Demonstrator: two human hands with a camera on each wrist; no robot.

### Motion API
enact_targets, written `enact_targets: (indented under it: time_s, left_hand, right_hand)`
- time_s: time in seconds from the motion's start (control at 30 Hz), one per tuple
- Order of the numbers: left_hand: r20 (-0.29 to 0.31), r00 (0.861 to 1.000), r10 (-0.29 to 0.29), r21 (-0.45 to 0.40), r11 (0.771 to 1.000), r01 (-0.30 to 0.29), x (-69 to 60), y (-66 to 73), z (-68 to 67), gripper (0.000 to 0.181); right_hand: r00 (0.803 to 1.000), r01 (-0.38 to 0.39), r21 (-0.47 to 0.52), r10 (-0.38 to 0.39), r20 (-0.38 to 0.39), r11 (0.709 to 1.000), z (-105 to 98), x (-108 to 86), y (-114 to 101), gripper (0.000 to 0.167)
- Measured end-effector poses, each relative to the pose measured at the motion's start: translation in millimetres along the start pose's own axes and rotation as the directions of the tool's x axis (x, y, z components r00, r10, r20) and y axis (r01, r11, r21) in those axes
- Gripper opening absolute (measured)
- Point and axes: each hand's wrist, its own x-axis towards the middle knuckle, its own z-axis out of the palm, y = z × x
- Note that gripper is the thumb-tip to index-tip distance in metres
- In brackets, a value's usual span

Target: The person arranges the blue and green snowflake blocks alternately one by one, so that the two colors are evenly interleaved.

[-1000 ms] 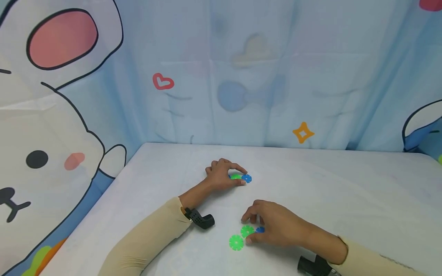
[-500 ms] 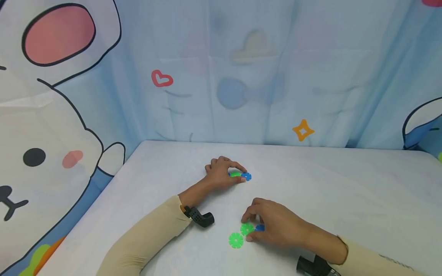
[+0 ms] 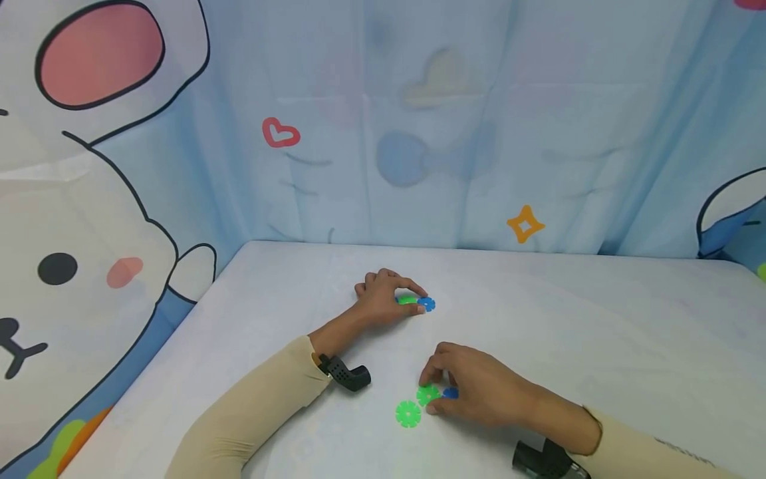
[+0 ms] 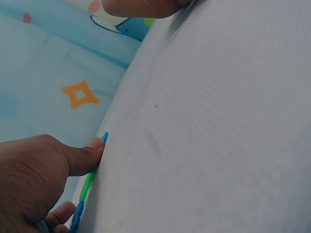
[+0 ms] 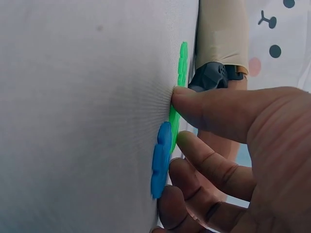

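Observation:
Toward the back of the white table, the left hand [image 3: 383, 301] grips a row of flat notched discs between thumb and fingers; a green disc [image 3: 407, 300] and a blue disc [image 3: 427, 304] show. In the left wrist view its thumb lies on the blue end [image 4: 105, 137], with green [image 4: 86, 187] and another blue piece [image 4: 77, 217] below. Nearer the front, the right hand [image 3: 485, 388] pinches a green disc [image 3: 427, 394] by its edges. A blue disc [image 3: 451, 393] lies under that hand, and another green disc [image 3: 408, 414] lies to the left, close beside the pinched one.
The white table [image 3: 598, 319] reaches back to a light blue printed curtain [image 3: 335, 73]. Black wrist cameras are strapped at the left wrist [image 3: 350, 376] and the right wrist [image 3: 547, 460]. Beige sleeves cross the table's front part.
The whole head view has shifted slightly, so things sit a little higher in it. Both hands keep nearly the same hold and place on the discs.

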Motion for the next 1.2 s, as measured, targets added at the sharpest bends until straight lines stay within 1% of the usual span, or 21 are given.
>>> enact_targets:
  time_s: [0.13,0.33,0.57,0.77,1.0,1.2]
  left_hand:
    - [-0.001,1.000,-0.004,0.004,1.000,0.004,0.5,0.4,-1.6,0.025]
    - [0.000,1.000,0.000,-0.011,1.000,0.000,0.5,1.6,-3.6,0.024]
    - [0.001,1.000,-0.001,-0.013,1.000,0.001,-0.6,1.8,-4.5,0.024]
    - [0.000,1.000,-0.004,-0.006,1.000,0.004,-0.6,1.5,-3.8,0.024]
    - [0.000,1.000,-0.006,0.014,1.000,0.006,0.1,0.6,-1.1,0.025]
    - [0.000,1.000,-0.004,0.013,1.000,0.004,-0.4,1.2,0.1,0.024]
  right_hand:
    - [1.000,0.001,-0.011,-0.001,0.022,1.000,-0.9,1.5,0.2,0.022]
    - [0.999,0.036,-0.018,-0.036,0.019,0.999,-1.0,1.3,-0.3,0.028]
    - [0.996,0.064,0.045,-0.067,0.060,0.997,-0.5,1.2,-0.1,0.028]
    - [0.992,0.106,0.130,-0.113,0.052,0.986,-3.1,0.4,3.7,0.024]
    - [0.993,0.077,0.208,-0.094,0.074,0.975,-6.0,2.1,7.5,0.030]
    - [0.992,0.069,0.234,-0.092,0.087,0.970,-6.1,1.7,9.1,0.035]
